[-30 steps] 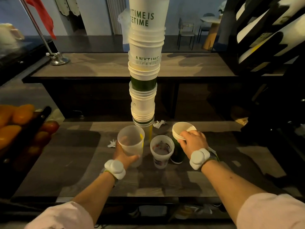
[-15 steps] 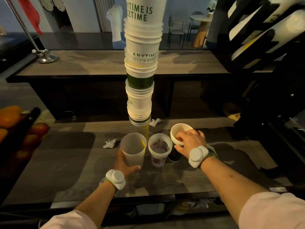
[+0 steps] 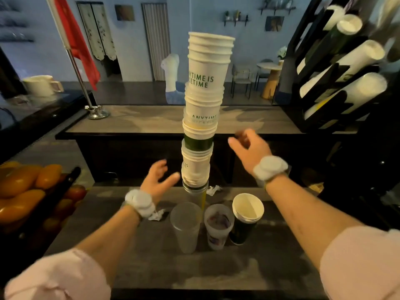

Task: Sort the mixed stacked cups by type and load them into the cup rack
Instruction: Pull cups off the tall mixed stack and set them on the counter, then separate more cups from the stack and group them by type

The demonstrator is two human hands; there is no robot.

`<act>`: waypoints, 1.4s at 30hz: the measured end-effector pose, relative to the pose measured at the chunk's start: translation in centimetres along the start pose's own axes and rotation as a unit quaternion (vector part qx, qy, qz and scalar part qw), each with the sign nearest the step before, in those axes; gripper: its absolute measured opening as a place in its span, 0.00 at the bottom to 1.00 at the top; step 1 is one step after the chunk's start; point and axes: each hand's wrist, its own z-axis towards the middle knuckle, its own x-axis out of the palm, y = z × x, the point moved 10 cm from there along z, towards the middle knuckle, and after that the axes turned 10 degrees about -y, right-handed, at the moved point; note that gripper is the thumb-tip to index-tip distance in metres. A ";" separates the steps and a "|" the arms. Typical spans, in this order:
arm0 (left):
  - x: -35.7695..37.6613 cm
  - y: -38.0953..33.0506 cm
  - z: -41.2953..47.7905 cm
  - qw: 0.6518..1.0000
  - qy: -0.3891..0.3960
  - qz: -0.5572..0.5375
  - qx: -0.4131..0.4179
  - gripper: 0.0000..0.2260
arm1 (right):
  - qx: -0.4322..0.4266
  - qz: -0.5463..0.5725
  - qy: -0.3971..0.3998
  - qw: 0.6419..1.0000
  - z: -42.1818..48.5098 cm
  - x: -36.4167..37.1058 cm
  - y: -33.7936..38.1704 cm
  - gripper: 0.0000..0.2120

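A tall mixed stack of cups (image 3: 202, 113) rises from the counter, white paper ones with green lettering, a dark green one and clear plastic ones nested together. In front of it stand a clear plastic cup (image 3: 186, 226), a frosted printed cup (image 3: 218, 226) and a dark green cup with white cups nested in it (image 3: 245, 217). My left hand (image 3: 159, 180) is raised just left of the stack's lower part, fingers spread, holding nothing. My right hand (image 3: 249, 146) is raised to the right of the stack's middle, fingers apart and blurred. The black cup rack (image 3: 337, 68) stands at the right with cup columns in its slots.
The wooden counter (image 3: 151, 256) carries crumpled paper scraps (image 3: 213, 189). A basket of orange and red fruit (image 3: 28, 191) sits at the left edge. A red flag on a chrome stand (image 3: 86, 83) is on the higher back counter.
Both hands let go of the cups on the counter and rose beside the tall stack. The view tilted up, so the stack's top shows now.
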 end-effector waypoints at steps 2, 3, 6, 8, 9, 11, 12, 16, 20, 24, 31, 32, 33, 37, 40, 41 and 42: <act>0.1 -6.3 2.1 0.998 -0.018 -0.017 0.065 0.42 | 0.027 0.120 -0.007 0.992 2.7 -0.6 3.2 0.24; 0.3 -9.3 2.4 0.995 -0.026 -0.026 0.093 0.39 | 0.036 0.158 -0.009 0.987 3.6 -0.9 4.5 0.29; 1.2 -15.4 3.5 0.985 -0.047 -0.035 0.161 0.40 | 0.044 0.214 0.005 0.976 6.1 -0.2 7.1 0.44; 1.8 -17.4 3.7 0.984 -0.037 -0.053 0.166 0.44 | 0.042 0.231 0.026 0.972 7.1 0.6 8.4 0.49; 1.8 -19.8 5.1 0.980 -0.055 -0.066 0.182 0.45 | 0.027 0.260 0.031 0.965 9.4 0.6 10.2 0.50; 2.5 -20.8 5.4 0.980 -0.035 -0.077 0.182 0.45 | 0.020 0.284 0.049 0.957 10.2 1.2 11.5 0.48; 2.6 -21.2 5.2 0.979 -0.030 -0.075 0.187 0.44 | 0.011 0.283 0.050 0.958 10.3 1.3 12.1 0.44; 3.3 -20.7 4.6 0.979 -0.038 -0.086 0.181 0.36 | -0.001 0.306 0.028 0.952 9.8 1.2 12.5 0.32; 3.2 -21.5 4.6 0.977 -0.035 -0.073 0.199 0.37 | -0.025 0.355 0.014 0.934 10.3 0.3 13.8 0.32; 2.9 -22.7 4.5 0.972 -0.040 -0.071 0.220 0.39 | -0.049 0.376 0.004 0.925 10.6 -0.7 14.9 0.33; 2.6 -22.3 4.6 0.974 -0.046 -0.071 0.211 0.45 | -0.052 0.410 -0.022 0.910 10.4 -1.9 15.8 0.30; 2.7 -21.7 4.7 0.977 -0.042 -0.063 0.198 0.46 | -0.052 0.424 -0.032 0.904 10.5 -2.4 16.0 0.29; 2.8 -21.2 4.9 0.980 -0.034 -0.057 0.188 0.46 | -0.055 0.436 -0.041 0.897 10.6 -3.0 16.3 0.28; 2.7 -21.1 5.0 0.982 -0.028 -0.034 0.181 0.40 | -0.073 0.427 -0.052 0.900 10.9 -4.4 17.3 0.29; 2.6 -22.2 4.8 0.980 -0.026 -0.019 0.196 0.37 | -0.069 0.424 -0.054 0.901 10.7 -3.9 16.6 0.30; 2.5 -22.5 4.9 0.979 -0.025 -0.011 0.200 0.38 | -0.065 0.430 -0.060 0.899 10.7 -4.0 16.3 0.29; 2.5 -22.6 5.0 0.979 -0.023 -0.004 0.202 0.39 | -0.062 0.436 -0.066 0.896 10.7 -4.1 15.9 0.28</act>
